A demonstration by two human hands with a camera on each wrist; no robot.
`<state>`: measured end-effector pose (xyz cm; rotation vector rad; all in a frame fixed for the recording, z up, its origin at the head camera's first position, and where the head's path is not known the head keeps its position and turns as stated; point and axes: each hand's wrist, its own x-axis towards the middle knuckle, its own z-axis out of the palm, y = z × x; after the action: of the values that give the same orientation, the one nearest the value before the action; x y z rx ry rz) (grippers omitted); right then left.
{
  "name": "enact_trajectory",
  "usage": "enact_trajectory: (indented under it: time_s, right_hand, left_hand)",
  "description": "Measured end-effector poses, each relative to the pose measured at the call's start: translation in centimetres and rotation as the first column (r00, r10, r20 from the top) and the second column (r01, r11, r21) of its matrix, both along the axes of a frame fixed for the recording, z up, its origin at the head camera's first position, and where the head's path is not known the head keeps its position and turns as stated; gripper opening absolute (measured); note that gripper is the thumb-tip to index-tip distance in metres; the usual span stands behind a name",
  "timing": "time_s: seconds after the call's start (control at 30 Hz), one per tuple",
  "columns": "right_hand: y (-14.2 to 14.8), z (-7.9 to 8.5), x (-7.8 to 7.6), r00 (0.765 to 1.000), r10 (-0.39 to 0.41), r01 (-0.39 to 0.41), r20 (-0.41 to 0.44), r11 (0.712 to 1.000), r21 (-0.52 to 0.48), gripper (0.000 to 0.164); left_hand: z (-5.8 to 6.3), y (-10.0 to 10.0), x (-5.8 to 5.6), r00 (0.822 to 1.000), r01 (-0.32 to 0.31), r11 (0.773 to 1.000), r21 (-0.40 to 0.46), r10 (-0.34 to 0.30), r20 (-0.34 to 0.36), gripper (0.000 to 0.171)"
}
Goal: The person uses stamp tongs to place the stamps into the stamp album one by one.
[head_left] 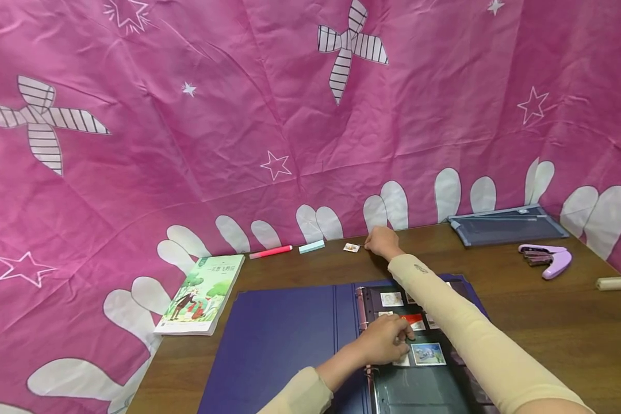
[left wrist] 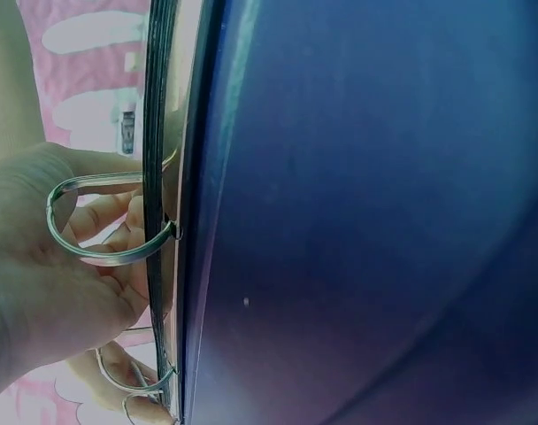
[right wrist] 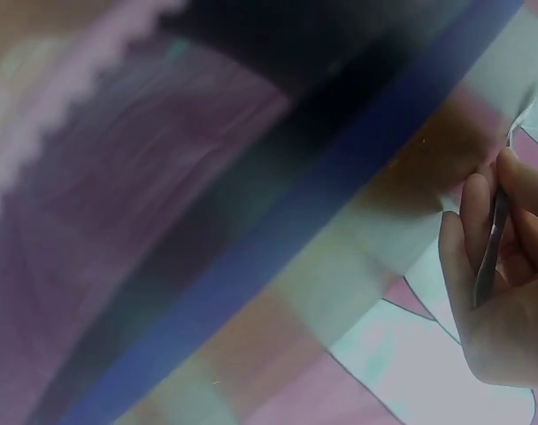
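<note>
My right hand [head_left: 384, 242], stretched out to the table's far edge, grips a pair of metal tweezers [right wrist: 490, 266]. A small postage stamp [head_left: 351, 248] with a coloured picture is at the tweezers' tips. My left hand [head_left: 385, 340] rests on the black pocket page of an open stamp album [head_left: 284, 339], fingers bent loosely among the stamps. Close to its fingers are a blue picture stamp [head_left: 428, 354] and a red stamp [head_left: 414, 321]. In the left wrist view, metal binder rings [left wrist: 110, 257] stand in front of the left hand [left wrist: 65, 257].
A green-covered book [head_left: 202, 296] lies at the left. Along the back edge are a pink marker [head_left: 271, 252] and a light blue stick-shaped item [head_left: 311, 246]. To the right lie a grey zip pouch [head_left: 507, 226], a purple stapler [head_left: 548, 259] and a cream roll [head_left: 614, 283]. A pink curtain hangs behind.
</note>
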<state>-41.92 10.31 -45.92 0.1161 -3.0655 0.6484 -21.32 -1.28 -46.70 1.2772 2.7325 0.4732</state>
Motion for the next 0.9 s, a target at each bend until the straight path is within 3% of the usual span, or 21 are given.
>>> enact_trajectory:
  time_s: [0.47, 0.67, 0.9]
  right_hand:
    - [1.1, 0.2, -0.1, 1.0, 0.008, -0.006, 0.026, 0.997, -0.073, 0.017]
    - [2.7, 1.8, -0.5, 0.997, 0.073, -0.069, 0.026, 0.989, -0.134, 0.013]
    - [5.5, 4.0, 1.3, 0.992, 0.114, -0.107, 0.062, 0.988, -0.107, 0.014]
  left_hand:
    - [-0.1, 0.0, 0.0, 1.0, 0.005, 1.0, 0.004, -0.005, -0.02, 0.014]
    - [0.0, 0.1, 0.0, 0.999, 0.003, 1.0, 0.008, -0.002, -0.041, 0.013]
    - [-0.1, 0.0, 0.0, 1.0, -0.008, 1.0, 0.022, 0.008, -0.007, 0.014]
